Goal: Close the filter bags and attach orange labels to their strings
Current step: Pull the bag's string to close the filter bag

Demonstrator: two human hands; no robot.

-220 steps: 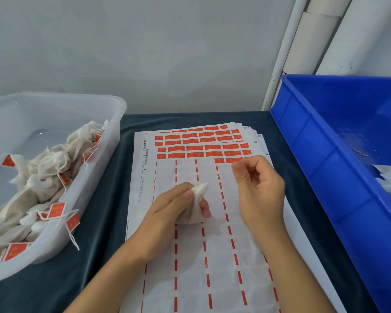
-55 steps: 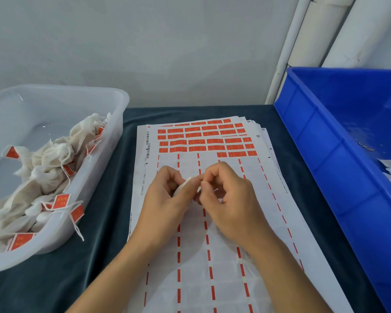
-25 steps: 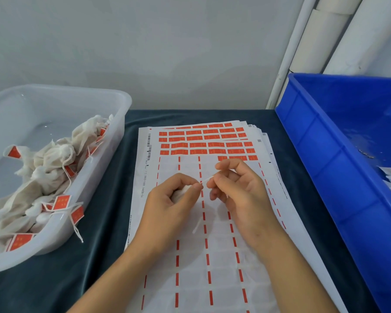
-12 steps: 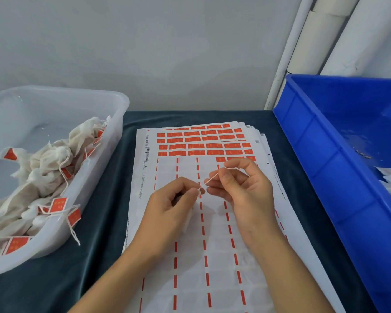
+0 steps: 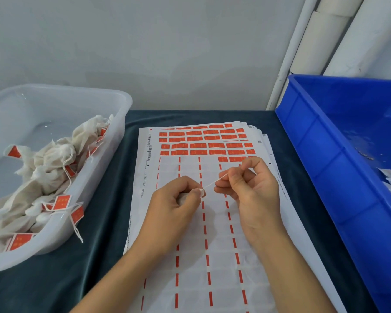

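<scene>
Lying nearest on the dark cloth-covered surface (image 5: 95,245), a stack of label sheets (image 5: 212,256) is seen with its long axis running away from the person, the lower rows already peeled to dashed orange strips. Above the middle of the sheets a small white filter bag (image 5: 182,197) is bunched in the left hand (image 5: 174,206), whose fingers (image 5: 185,184) are curled round it so that only a little cloth is shown. From the bag's gathered mouth beside the left thumb, the string (image 5: 212,182) is drawn taut, its line slanting up and to the right. The string's far end is pinched by the right hand (image 5: 246,190) between thumb and forefinger, the other fingers being loosely curled. Farther on, the remaining orange labels (image 5: 203,143) are ranged in rows across the sheets' far end. To the left, a clear tub (image 5: 113,123) is filled with finished bags (image 5: 50,168) bearing orange tags. At the right, a blue crate (image 5: 321,159) is set against the surface.
</scene>
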